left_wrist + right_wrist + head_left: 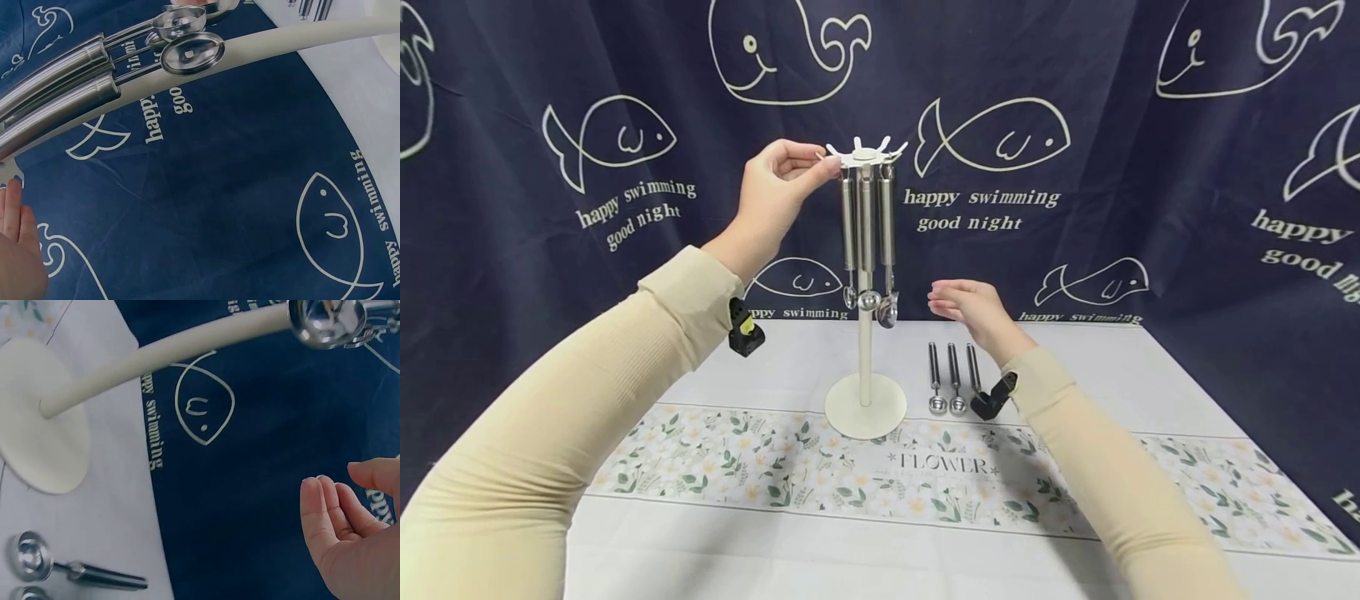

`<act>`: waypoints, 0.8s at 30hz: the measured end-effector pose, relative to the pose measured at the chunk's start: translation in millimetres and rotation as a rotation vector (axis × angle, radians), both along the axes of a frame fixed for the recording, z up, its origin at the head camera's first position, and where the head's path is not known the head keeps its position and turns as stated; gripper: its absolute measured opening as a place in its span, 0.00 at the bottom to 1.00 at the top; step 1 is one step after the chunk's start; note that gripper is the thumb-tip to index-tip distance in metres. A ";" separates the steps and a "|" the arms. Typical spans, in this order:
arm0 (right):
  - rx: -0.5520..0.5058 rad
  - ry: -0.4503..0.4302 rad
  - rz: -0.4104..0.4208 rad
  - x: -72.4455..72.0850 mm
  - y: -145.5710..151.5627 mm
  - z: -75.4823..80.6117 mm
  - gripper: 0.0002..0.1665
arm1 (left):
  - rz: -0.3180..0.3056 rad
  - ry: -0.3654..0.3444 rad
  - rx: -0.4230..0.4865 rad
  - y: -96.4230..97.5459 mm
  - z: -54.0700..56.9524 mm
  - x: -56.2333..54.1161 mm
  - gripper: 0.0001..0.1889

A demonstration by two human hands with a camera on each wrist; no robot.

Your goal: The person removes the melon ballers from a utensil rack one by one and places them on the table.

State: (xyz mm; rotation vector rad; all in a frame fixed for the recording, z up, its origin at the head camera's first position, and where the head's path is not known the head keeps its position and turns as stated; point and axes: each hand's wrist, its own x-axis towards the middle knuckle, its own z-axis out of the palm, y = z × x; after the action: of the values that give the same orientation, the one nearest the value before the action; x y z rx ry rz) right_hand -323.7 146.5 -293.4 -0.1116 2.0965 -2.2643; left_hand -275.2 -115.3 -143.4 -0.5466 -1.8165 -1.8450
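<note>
A cream-white utensil rack (865, 354) stands upright on a round base, with a ring of upturned hooks on top. My left hand (775, 196) pinches the left edge of that hooked top between thumb and fingers. Three steel melon ballers (867, 225) hang from the rack by their handles, bowls down; the left wrist view shows their bowls (192, 54) close up. My right hand (976, 312) hovers right of the rack, holding nothing, its fingers (312, 500) loosely bent and the thumb apart. Below it, three more melon ballers (954, 371) lie side by side on the table.
The white table (760, 550) carries a floral printed band (737, 458) reading FLOWER. The rack's round base (850, 417) overlaps that band. Behind hangs a dark blue curtain (880, 75) with fish drawings. Each wrist wears a small black camera (745, 329).
</note>
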 end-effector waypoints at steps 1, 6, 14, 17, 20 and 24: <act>-0.010 0.004 0.008 0.6 -2.0 3.2 0.21 | 0.000 -0.003 -0.001 0.1 -0.3 0.0 0.09; -0.041 0.074 0.055 3.2 -12.6 21.2 0.22 | 0.007 -0.008 -0.014 -1.0 -1.7 0.4 0.09; -0.078 0.141 0.116 7.4 -34.4 54.2 0.25 | 0.014 0.011 -0.018 -2.7 -0.7 0.3 0.09; -0.065 0.175 0.144 9.9 -40.6 63.4 0.24 | 0.009 0.004 -0.022 -1.5 -0.7 0.3 0.10; -0.074 0.190 0.168 10.9 -45.6 68.4 0.23 | 0.003 0.000 -0.028 -0.5 -1.1 0.3 0.10; -0.094 0.184 0.191 11.1 -51.0 70.1 0.22 | -0.006 0.002 -0.018 -0.9 -1.8 0.2 0.10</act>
State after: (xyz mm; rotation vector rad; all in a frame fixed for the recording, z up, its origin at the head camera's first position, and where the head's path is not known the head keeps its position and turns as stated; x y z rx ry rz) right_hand -312.6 95.5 -223.2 -0.5197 1.9603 -2.3138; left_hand -275.0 -116.2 -145.2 -0.5605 -1.8335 -1.8329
